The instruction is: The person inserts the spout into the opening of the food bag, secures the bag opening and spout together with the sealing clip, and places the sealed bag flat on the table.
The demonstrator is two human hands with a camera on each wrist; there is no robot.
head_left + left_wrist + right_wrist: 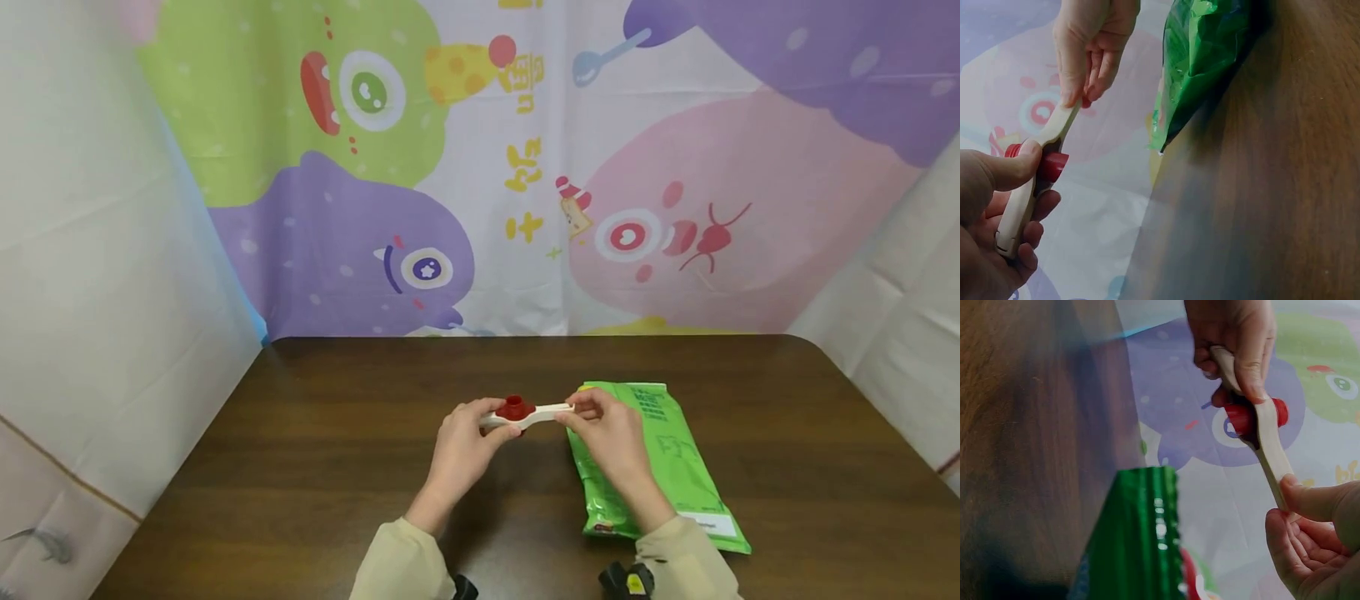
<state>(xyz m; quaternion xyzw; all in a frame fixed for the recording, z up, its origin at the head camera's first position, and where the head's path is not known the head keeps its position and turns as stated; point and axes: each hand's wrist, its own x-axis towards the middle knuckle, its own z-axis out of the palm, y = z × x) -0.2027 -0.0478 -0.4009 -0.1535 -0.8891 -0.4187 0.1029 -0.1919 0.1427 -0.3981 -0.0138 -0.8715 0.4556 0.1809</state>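
Both hands hold a cream-white bag clip (pixel 543 414) with a red pour spout (pixel 514 407) set into its bar. My left hand (pixel 463 446) grips the end beside the spout, thumb across the near side and fingers curled behind, as the left wrist view shows. At the other end, thumb and fingers of my right hand (pixel 611 433) pinch the thin tip of the bar. The clip is held above the table, with its two bars close together along the right part. Partly behind my right hand and forearm, a green plastic bag (pixel 678 450) lies flat with printing on it.
The dark brown wooden table (pixel 300 467) runs back to a curtain (pixel 517 275) printed with cartoon monsters. White cloth (pixel 127 250) hangs on the left side, and more hangs on the right. Black straps (pixel 626 581) show at the wrists, next to cream sleeves (pixel 401 562).
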